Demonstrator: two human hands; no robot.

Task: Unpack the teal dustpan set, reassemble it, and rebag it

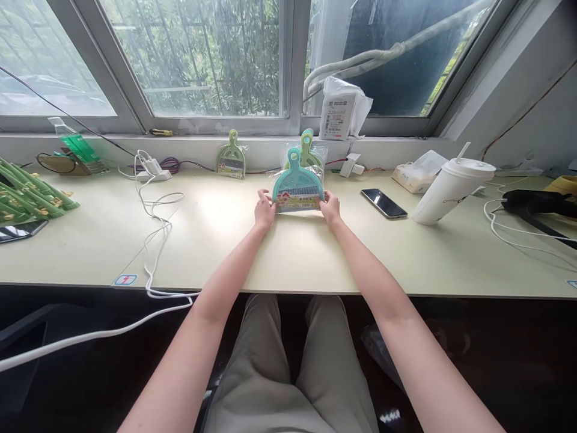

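Both my hands grip a teal mini dustpan-and-brush set (297,180) in clear wrapping, held upright at the middle of the table. My left hand (265,210) is closed on its lower left side, and my right hand (330,207) on its lower right side. Behind it stands a green and teal dustpan set (307,150), partly hidden by the one I hold. A smaller-looking green dustpan set (232,159) leans against the wall under the window, to the left.
On the table (216,252), a phone (383,203), a tilted white cup with straw (446,192) and a tissue pack (419,171) lie right. White cables (155,240), a green bottle (79,144) and green bundled packs (31,195) are left. A white package (340,114) stands on the sill.
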